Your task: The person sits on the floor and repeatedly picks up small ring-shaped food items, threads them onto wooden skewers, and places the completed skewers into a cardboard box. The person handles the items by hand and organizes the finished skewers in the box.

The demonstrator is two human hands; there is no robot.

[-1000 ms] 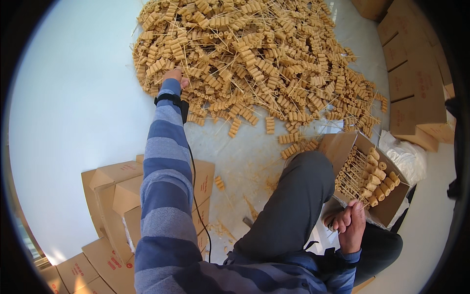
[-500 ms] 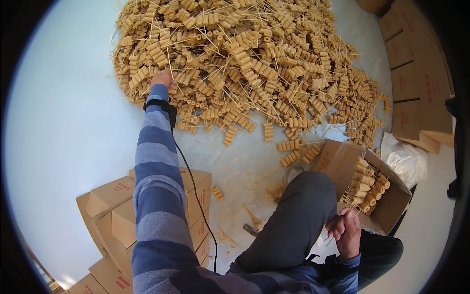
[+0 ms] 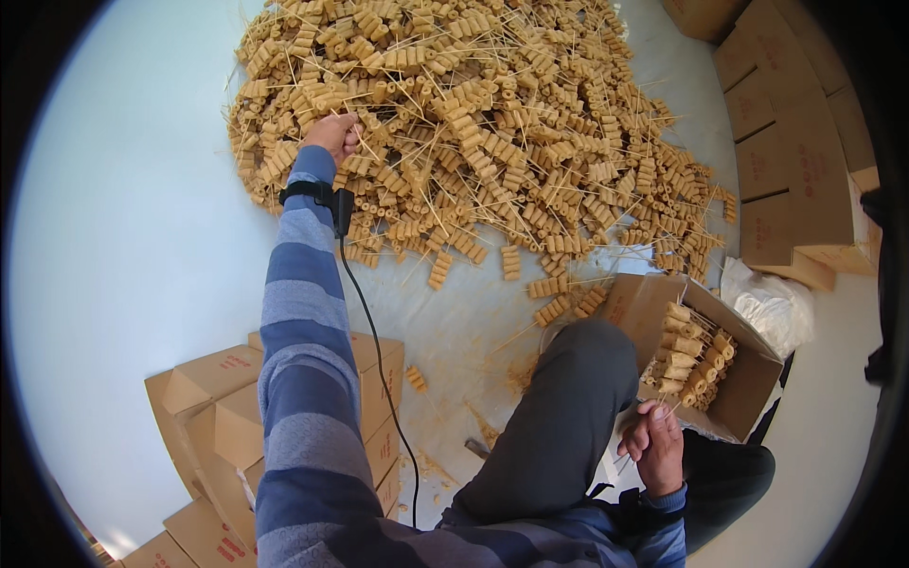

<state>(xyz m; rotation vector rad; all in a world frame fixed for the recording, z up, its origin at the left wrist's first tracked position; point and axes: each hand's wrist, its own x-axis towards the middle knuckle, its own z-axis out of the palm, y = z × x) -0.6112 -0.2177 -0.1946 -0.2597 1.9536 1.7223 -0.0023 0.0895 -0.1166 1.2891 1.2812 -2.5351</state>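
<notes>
Gripping ridged tan skewers (image 3: 473, 123) w/ left hand (image 3: 333, 133).

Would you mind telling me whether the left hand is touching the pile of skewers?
Touching: the head view shows the left hand lying on the pile of skewers, fingers among them.

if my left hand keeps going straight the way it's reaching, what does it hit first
Most likely more of the pile of tan skewered rolls. Your left hand is already at the pile's near left edge, pointing up and slightly right across it, so it would push into the skewers right ahead of the fingers. Depth is unclear.
</notes>
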